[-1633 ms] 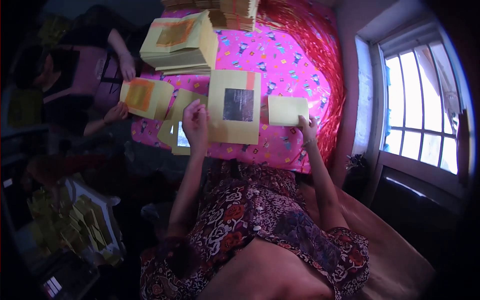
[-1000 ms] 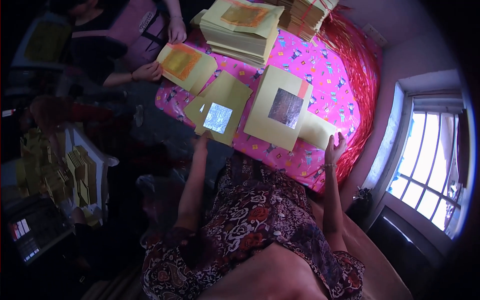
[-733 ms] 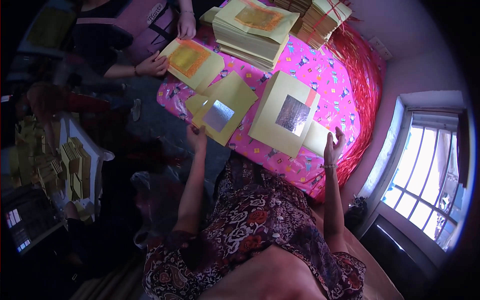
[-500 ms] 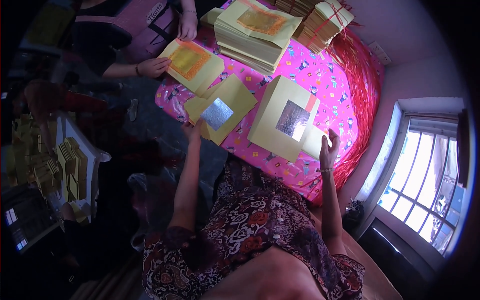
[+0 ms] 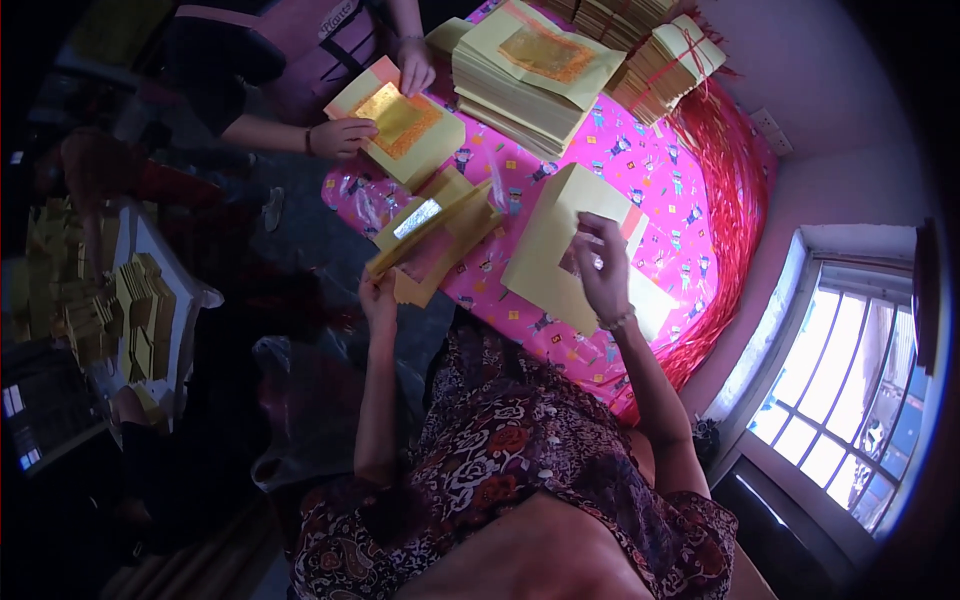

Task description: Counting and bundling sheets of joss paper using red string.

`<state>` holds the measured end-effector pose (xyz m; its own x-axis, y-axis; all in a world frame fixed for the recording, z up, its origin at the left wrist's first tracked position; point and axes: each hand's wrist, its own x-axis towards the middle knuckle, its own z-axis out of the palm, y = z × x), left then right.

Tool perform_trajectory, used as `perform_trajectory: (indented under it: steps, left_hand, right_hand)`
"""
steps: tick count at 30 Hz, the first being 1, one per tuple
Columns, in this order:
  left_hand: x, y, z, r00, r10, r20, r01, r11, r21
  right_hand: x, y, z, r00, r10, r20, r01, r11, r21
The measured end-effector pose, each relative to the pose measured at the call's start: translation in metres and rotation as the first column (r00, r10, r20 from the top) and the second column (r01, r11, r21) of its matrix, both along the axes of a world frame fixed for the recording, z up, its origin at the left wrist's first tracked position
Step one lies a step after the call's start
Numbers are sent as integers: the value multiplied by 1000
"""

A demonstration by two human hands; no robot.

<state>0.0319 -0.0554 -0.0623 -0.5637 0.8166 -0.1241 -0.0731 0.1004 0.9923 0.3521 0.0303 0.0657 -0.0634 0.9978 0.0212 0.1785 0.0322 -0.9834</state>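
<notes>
- Many yellow packs (image 5: 145, 320) at far left, on a white table (image 5: 190, 300), well apart from both hands.
- Plastic bag (image 5: 300, 400) in shadow, nearer the body.
- Co-worker's hands (image 5: 345, 137) on a gold-foil sheet (image 5: 428, 150).
- Left hand (image 5: 378, 300), fingers pinched closed on the near-left edge of the held sheets (image 5: 440, 235).
- Held sheets forward and to the right of the left hand, forward-left of the right; long axis from near left to far right; upper layer bent up, silver patch catching light; left hand nearer, already in contact. Far end close to the gold-foil sheet; touching or not, impossible to tell.
- Tall stack (image 5: 520, 115) beyond, toward the far edge of the pink table (image 5: 690, 240).
- Big sheet (image 5: 560, 210) right of the held sheets, a strip of pink between; long axis roughly parallel to theirs; one layer or more, unclear.
- Right hand (image 5: 602, 265) over the big sheet, fingers loosely curled and slightly parted, no grip visible; contact below, impossible to tell. Foil patch mostly hidden behind it.
- Small sheet (image 5: 650, 305) partly beneath the big sheet, beside the right wrist.
- Tied bundle (image 5: 665, 75) and red strands (image 5: 735, 200) along the far-right rim.
- Barred window (image 5: 840, 390) farthest right.
</notes>
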Motion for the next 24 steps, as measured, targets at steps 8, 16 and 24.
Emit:
perform_trajectory:
  steps: [8,16,24]
  left_hand:
    - [-15,14,33,990,-105,-95,121,976,181]
    - [-3,-2,-40,930,37,366,-27,999,-34]
    - [19,12,-113,977,208,37,-190,942,-276]
  right_hand:
    - [-80,86,-59,888,334,315,-359,933,22]
    - [-110,136,-114,653,633,416,-528,774,-348]
    - [-124,144,-142,358,702,616,-428,709,-560]
